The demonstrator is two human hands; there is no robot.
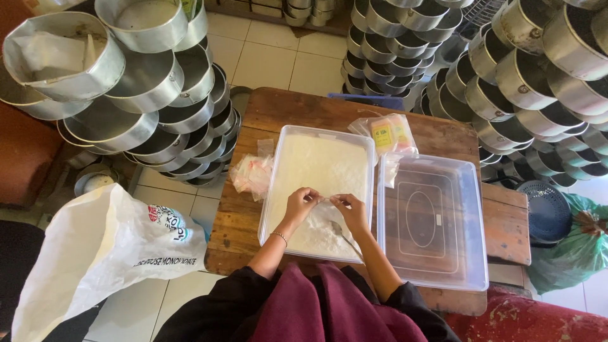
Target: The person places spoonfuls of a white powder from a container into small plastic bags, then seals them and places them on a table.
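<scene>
Where a white sack (95, 253) slumped at the left and small packets (252, 174) lay beside the clear tub (273, 190) of white powder, worked over the tub's near end: left hand (303, 202) and right hand (351, 212), fingertips pinched shut on one small clear bag (327, 200), seemingly parting its mouth. Spoon (342, 234) in the powder, lid (434, 221) at right. Could not make out the bag's edges or contents.
</scene>
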